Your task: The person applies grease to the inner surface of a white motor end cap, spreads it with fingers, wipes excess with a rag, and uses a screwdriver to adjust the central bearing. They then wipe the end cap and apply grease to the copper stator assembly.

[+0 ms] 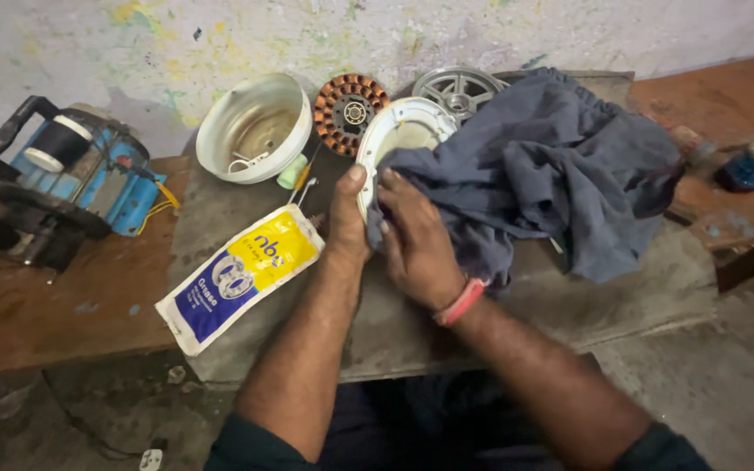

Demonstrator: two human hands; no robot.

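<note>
The white round cover (399, 131) was held on edge over the grey slab (412, 323), its rim pinched by the left hand (346, 218), so the right hand (416, 249) could press the blue-grey cloth (551, 166) against it. Its lower face was hidden. Behind, a copper-wound stator (349, 112) was partly covered.

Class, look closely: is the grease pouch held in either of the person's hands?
No. The pouch lies on the bench, while the left hand grips a white cover and the right hand presses a cloth.
</note>
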